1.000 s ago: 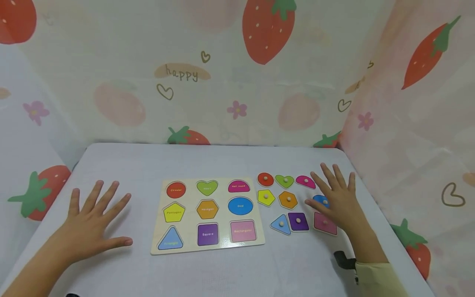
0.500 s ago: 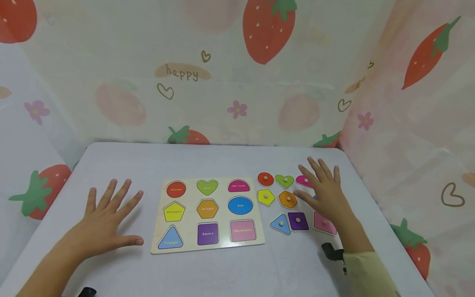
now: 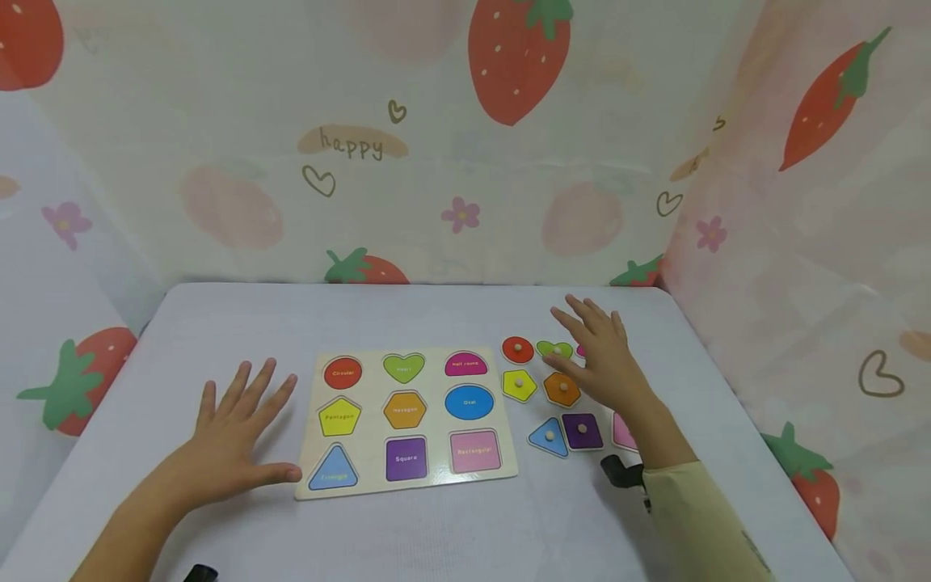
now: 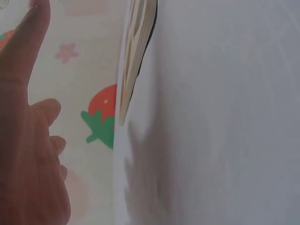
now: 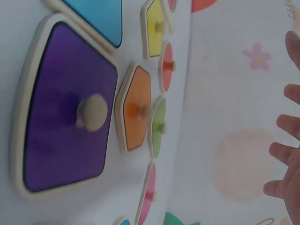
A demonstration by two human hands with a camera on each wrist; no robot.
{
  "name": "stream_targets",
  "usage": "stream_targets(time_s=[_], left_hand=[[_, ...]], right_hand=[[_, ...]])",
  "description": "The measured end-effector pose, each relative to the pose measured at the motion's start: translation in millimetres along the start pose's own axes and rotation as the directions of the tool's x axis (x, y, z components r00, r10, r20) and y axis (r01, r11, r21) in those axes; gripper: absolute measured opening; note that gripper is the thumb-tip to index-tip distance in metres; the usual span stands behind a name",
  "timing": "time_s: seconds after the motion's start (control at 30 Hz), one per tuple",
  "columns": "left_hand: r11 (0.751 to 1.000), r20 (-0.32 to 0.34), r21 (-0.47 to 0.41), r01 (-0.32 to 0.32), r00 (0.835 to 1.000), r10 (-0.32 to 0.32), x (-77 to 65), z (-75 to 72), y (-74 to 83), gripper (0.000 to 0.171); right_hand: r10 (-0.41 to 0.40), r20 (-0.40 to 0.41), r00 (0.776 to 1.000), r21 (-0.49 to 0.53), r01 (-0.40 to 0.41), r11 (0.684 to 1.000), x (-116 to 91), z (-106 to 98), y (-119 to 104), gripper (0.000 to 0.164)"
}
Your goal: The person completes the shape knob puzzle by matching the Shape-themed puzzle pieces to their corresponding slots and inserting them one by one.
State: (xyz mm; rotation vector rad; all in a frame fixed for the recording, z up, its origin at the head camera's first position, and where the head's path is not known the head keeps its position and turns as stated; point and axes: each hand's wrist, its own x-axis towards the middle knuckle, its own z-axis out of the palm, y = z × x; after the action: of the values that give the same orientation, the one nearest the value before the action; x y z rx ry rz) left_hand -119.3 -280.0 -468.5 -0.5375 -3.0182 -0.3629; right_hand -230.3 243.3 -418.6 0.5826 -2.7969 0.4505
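My left hand [image 3: 225, 454], fingers spread and straight, hovers at the left side of a wooden shape puzzle board [image 3: 364, 444], thumb tip by its lower left corner. The board shows coloured, labelled shapes in rows. To its right lie loose knobbed pieces: a red circle [image 3: 518, 350], yellow pentagon [image 3: 520, 385], orange hexagon [image 3: 562, 390], blue triangle [image 3: 549, 437] and purple square [image 5: 70, 112]. My right hand [image 3: 607, 364] is spread above the far right pieces, holding nothing. It partly hides the green heart [image 5: 159, 126], magenta half-round [image 5: 147, 194] and pink rectangle [image 3: 623, 432]; the blue oval is hidden in the head view.
A white-covered table [image 3: 407, 537] carries everything. Behind it hangs a curtain [image 3: 422, 178] printed with strawberries, which also closes off both sides. A black device [image 3: 621, 471] sits at my right wrist, another [image 3: 200, 573] below the left.
Both hands have moved inward, the left one rightward to the board's edge, the right one leftward and slightly away over the pieces. The board and pieces have stayed in place.
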Motion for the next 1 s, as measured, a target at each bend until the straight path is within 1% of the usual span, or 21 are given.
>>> stream_targets(time_s=[0.17, 0.37, 0.6, 0.8, 1.0], left_hand=[[0.996, 0.029, -0.093, -0.004, 1.0, 0.007, 1.4, 1.9, 6.2, 0.125], [0.982, 0.065, -0.188, 0.005, 0.998, 0.007, 3.2, 6.6, 9.4, 0.125], [0.967, 0.065, -0.254, -0.015, 0.997, 0.032, 2.2, 18.6, 3.4, 0.127], [0.94, 0.06, -0.34, -0.038, 0.996, 0.061, -1.6, 26.4, -2.1, 0.127], [0.93, 0.075, -0.364, -0.045, 0.994, 0.078, -1.7, 30.4, -2.7, 0.131]], right_hand=[[0.001, 0.037, 0.999, 0.047, -0.003, 0.999, 12.7, 6.5, -7.9, 0.076], [0.003, 0.078, 0.997, 0.096, -0.011, 0.995, 25.5, 11.3, -13.4, 0.073], [0.033, 0.126, 0.992, 0.122, -0.048, 0.991, 40.4, 21.5, -16.9, 0.069], [0.076, 0.166, 0.983, 0.117, -0.096, 0.988, 51.2, 29.7, -17.8, 0.066], [0.112, 0.204, 0.972, 0.125, -0.14, 0.982, 56.9, 35.9, -16.1, 0.064]])
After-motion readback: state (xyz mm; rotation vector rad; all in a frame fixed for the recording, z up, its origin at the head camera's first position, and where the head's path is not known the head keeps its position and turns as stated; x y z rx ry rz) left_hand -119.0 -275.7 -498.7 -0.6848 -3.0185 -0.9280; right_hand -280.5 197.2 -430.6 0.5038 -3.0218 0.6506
